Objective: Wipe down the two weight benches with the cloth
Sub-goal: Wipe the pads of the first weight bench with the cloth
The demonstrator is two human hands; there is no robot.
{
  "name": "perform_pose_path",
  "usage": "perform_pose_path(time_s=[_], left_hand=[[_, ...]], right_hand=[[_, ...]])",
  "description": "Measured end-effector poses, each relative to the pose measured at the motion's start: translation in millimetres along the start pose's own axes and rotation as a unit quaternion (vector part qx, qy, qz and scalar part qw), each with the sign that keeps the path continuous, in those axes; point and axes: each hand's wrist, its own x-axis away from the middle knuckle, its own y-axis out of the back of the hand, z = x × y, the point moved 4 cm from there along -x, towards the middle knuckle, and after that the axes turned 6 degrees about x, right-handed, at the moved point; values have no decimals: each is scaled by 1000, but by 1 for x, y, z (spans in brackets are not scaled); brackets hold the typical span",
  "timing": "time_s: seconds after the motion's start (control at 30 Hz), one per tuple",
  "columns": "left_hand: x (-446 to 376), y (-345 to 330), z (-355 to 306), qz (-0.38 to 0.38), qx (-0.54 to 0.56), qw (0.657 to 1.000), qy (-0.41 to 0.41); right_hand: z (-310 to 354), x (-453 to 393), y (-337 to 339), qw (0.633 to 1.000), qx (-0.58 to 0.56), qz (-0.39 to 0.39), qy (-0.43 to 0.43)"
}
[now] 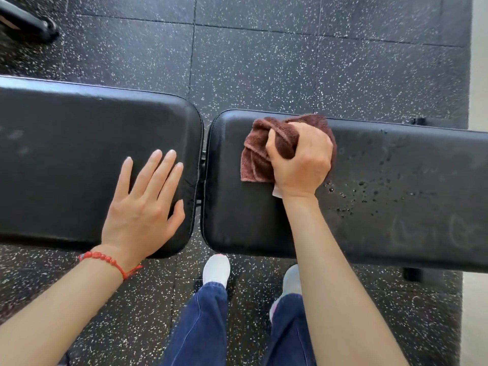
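Two black padded bench pads lie end to end across the view with a narrow gap between them. My left hand (144, 204) rests flat, fingers apart, on the left pad (66, 159) near its right end. My right hand (301, 159) grips a bunched brown cloth (261, 151) and presses it on the right pad (396, 207) near its left end. Water droplets speckle the right pad just to the right of the cloth. A white tag pokes out under my right wrist.
Speckled black rubber floor tiles (264, 62) surround the bench. A black equipment foot (31, 22) sits at the top left. My legs in blue trousers and my light shoes (216, 270) stand right against the near edge. A pale floor strip (479, 75) runs along the right.
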Motion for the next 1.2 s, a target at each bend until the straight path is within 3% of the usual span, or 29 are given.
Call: perform_pose_path(time_s=[0.4, 0.63, 1.07, 1.2], left_hand=[[-4, 7, -7, -19, 75, 996, 43], [-13, -3, -79, -9, 205, 978, 42], [-17, -44, -112, 38, 210, 976, 50], [-23, -40, -111, 30, 221, 973, 59]], right_hand=[[-9, 64, 51, 999, -12, 49, -7], [-15, 119, 93, 996, 7, 90, -17], [-52, 41, 43, 999, 28, 11, -13], [-67, 13, 33, 999, 27, 28, -10]])
